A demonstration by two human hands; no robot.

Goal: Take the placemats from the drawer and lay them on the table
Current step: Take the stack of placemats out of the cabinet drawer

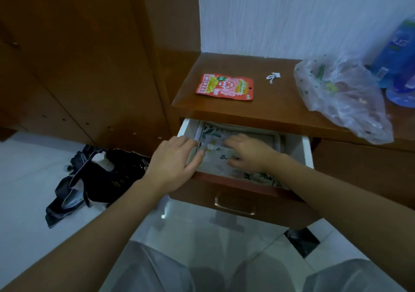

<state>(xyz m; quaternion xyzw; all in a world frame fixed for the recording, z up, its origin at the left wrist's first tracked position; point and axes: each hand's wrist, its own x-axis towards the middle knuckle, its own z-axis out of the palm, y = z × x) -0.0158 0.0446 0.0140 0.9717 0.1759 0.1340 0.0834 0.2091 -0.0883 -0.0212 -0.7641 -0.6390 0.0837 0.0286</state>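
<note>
Your left hand (174,160) is at the left edge of the stack of pale floral-print fabric placemats (258,135): thumb over the top, fingers tucked down beside the edge, so it's gripping the stack. Your right hand (249,153) sits on top of the upper mat with fingers bent and pressing the cloth. Can't tell if it's pinching or just resting.

The placemats lie flat inside the open white-lined wooden drawer (307,150), none lifted out yet. The drawer is pulled out under the brown wooden tabletop (269,103), with its brass pull handle (234,205) facing you.

On the tabletop: a flat red snack packet (225,86) near the left, a small crumpled white scrap (273,77) mid-top, and a clear crinkled plastic bag (341,98) at the right overhanging the front edge. A blue plastic bottle (397,51) stands just behind the bag.

On the white tile floor left of the drawer there's a dark crumpled cloth (96,174), right beside the brown wooden cabinet (78,55)
</note>
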